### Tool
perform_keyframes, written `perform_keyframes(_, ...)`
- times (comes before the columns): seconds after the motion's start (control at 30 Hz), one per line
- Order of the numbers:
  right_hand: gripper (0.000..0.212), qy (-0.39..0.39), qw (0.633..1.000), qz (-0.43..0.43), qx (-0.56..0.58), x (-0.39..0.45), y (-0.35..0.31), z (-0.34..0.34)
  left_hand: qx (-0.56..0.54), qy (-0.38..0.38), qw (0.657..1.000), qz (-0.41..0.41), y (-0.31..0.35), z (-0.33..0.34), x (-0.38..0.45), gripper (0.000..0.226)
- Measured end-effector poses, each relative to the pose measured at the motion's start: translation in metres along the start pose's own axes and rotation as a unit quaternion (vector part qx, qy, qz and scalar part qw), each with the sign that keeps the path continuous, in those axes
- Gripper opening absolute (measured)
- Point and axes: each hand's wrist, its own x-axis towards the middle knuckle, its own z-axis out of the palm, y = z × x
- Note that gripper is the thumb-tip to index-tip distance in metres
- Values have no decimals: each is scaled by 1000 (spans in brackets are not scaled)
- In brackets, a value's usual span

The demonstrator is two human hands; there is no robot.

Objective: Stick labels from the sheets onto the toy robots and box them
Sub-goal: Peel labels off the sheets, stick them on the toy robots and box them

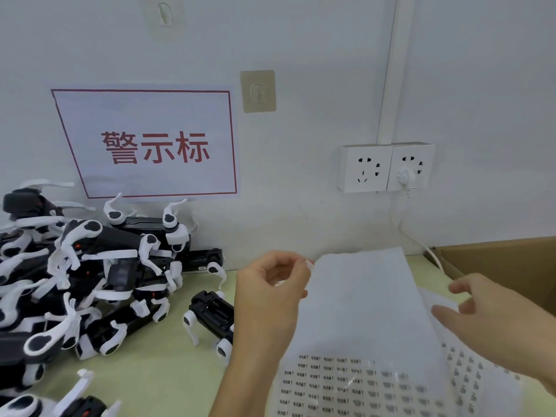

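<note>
My left hand (270,293) pinches the top left corner of a white label sheet (361,311) between thumb and fingertips. The sheet's upper part is bare and its lower part carries rows of small printed labels (337,383). My right hand (493,320) is blurred at the sheet's right edge, its fingers spread over a second label sheet (460,365) that curls underneath. A black and white toy robot dog (210,317) stands on the table just left of my left wrist. A heap of several toy robot dogs (84,272) fills the left side.
An open cardboard box (505,263) stands at the right against the wall. A red-framed paper sign (150,142) hangs on the wall above the heap. Two wall sockets (385,167) have a white cable (421,242) running down behind the sheets. The table (162,383) is pale green.
</note>
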Motion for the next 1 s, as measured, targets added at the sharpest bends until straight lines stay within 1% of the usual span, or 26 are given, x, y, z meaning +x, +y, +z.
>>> perform_keyframes(0.03,37,12,999,-21,29,0,-1,0,-1,-16,1000,16,1,1,0,23)
perform_keyframes(0.07,26,13,995,-41,92,0,-3,1,2,-31,999,33,2,1,0,25)
perform_keyframes(0.1,20,-7,986,-47,157,-1,-7,4,10,-43,998,51,3,2,-1,26)
perform_keyframes(0.17,31,-87,958,-47,268,-8,-28,12,31,-54,994,89,4,4,-3,27)
perform_keyframes(0.23,37,-161,925,-42,342,-18,-48,21,40,-57,989,127,5,5,-5,25)
perform_keyframes(0.3,41,-208,894,-32,396,-25,-62,31,35,-64,985,158,8,4,-7,20)
perform_keyframes(0.33,40,-220,881,-25,419,-26,-66,35,30,-66,983,170,9,4,-7,19)
perform_keyframes(0.47,30,-244,832,-3,499,-29,-73,41,20,-58,974,217,10,2,-6,21)
perform_keyframes(0.6,13,-245,804,-8,541,-33,-76,40,-1,-63,973,221,9,2,-5,23)
perform_keyframes(0.63,11,-236,807,-13,542,-33,-76,40,-1,-66,974,219,8,2,-5,22)
perform_keyframes(0.7,14,-199,824,-29,530,-32,-76,43,3,-66,975,210,7,1,-5,19)
perform_keyframes(0.77,20,-132,850,-54,506,-31,-76,45,3,-65,979,191,7,-1,-5,17)
perform_keyframes(0.87,19,-42,878,-101,467,-30,-76,48,-4,-87,986,144,10,-6,-5,19)
perform_keyframes(0.93,17,-17,885,-124,449,-32,-77,49,-6,-112,987,115,13,-8,-5,20)
perform_keyframes(1.0,16,-10,891,-139,433,-33,-79,49,10,-124,986,108,15,-7,-6,17)
